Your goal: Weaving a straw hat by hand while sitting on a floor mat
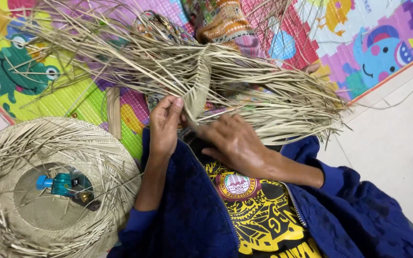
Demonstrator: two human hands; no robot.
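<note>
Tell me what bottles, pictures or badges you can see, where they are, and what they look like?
Bottle: small, teal with a blue cap, lying inside the woven straw hat at lower left.
Badge: round, red and cream, on the black and yellow shirt, below the right hand.
Frog picture: green with big white eyes, on the play mat at upper left.
Elephant picture: blue, on the mat at upper right.
</note>
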